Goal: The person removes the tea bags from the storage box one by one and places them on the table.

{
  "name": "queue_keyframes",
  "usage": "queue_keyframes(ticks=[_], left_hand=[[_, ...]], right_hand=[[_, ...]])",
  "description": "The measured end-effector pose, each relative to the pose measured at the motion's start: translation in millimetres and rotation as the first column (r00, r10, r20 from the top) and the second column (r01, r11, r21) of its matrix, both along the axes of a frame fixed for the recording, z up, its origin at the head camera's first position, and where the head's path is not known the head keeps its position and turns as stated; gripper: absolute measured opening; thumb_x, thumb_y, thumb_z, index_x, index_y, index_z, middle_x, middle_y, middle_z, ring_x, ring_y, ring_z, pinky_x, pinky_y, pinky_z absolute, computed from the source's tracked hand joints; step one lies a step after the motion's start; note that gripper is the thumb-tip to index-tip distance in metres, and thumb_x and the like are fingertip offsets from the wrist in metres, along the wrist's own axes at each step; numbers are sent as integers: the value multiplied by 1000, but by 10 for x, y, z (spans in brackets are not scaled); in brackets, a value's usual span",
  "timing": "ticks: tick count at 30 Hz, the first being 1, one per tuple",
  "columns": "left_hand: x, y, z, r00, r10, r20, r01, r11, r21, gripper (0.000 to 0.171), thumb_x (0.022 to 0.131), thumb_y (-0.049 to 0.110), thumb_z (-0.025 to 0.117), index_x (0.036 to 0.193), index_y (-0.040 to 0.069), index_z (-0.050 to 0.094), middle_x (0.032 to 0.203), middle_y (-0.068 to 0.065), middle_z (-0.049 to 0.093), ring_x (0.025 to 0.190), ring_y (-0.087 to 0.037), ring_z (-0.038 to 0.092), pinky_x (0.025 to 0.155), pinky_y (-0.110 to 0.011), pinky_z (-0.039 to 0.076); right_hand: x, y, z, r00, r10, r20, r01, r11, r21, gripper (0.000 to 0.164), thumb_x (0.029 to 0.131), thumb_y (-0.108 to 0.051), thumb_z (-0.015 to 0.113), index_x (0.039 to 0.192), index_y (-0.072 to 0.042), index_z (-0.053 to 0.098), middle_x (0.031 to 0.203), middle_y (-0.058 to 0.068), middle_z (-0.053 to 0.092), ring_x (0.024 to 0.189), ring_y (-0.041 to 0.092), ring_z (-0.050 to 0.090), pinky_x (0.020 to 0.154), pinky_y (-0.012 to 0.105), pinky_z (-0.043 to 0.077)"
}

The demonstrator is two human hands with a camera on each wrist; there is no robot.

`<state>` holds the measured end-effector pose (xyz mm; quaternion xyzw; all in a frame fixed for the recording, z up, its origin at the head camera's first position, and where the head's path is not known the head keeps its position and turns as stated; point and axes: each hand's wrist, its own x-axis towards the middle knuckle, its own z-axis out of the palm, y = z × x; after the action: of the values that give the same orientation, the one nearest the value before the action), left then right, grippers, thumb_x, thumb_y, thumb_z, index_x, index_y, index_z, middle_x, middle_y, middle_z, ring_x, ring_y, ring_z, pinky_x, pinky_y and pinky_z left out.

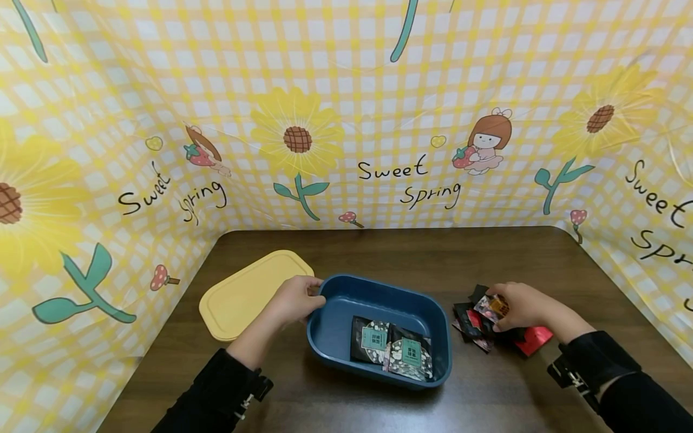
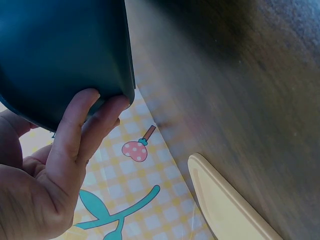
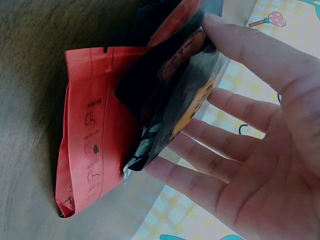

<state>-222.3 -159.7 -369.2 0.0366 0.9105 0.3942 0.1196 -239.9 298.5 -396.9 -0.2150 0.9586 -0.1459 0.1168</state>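
A deep blue rectangular container (image 1: 332,328) stands mid-table. My left hand (image 1: 295,299) holds it at the back left corner, thumb at the rim and fingers (image 2: 102,120) under the outside. Inside lie two black patterned sachets with green labels, a left one (image 1: 370,340) and a right one (image 1: 409,355) overlapping it. Over a loose pile at the right, my right hand (image 1: 522,305) grips a dark sachet with an orange label (image 3: 195,107) between thumb and fingers. Beside that sachet is a red sachet (image 3: 92,125), with black sachets (image 1: 468,319) around them.
A pale yellow lid (image 1: 254,291) lies flat behind and left of the container. The brown wooden table (image 1: 379,246) ends at a yellow checked cloth (image 1: 346,198) that rises along the back and both sides.
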Motion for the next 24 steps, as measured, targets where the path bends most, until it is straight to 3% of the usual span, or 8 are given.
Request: queue_keyframes(ticks=[6,9,13,19,24], left_hand=[[16,6,6,1000,-1,-8,1,1000,0,40,97,6,64,136,-5,65,111,-18,76,71,-16,71,60,-35,64],[22,-1,1,1000,1,-9,-1,1000,3,40,97,5,64,136,-5,65,110,-17,76,69,-16,70,59,-33,63],[29,-2,2,1000,-3,-13,3,1000,6,40,97,6,64,136,-5,65,110,-17,77,69,-15,69,59,-33,63],[35,1,2,1000,-4,-12,4,1000,15,41,97,6,64,137,-5,65,114,-20,76,74,-18,73,60,-34,64],[51,7,8,1000,-1,-14,1,999,35,42,96,5,63,136,-5,65,115,-21,76,75,-20,75,59,-35,64]], right_hand=[[4,-11,5,1000,6,-12,-5,1000,15,73,74,-23,92,129,13,61,103,17,67,87,25,59,74,40,54],[33,-56,43,999,7,-54,-6,1000,17,80,74,-27,93,132,14,58,115,28,66,100,39,65,83,51,58],[87,-239,110,989,-1,-145,-8,998,-62,83,78,-29,92,139,12,54,133,37,57,119,54,59,94,63,55],[180,-715,237,962,86,-260,-147,963,-225,65,87,-23,85,138,6,58,133,28,61,115,43,63,92,57,57],[289,-1132,299,942,266,-206,-312,920,-238,54,94,-24,79,138,1,62,135,20,63,120,38,64,97,54,56]])
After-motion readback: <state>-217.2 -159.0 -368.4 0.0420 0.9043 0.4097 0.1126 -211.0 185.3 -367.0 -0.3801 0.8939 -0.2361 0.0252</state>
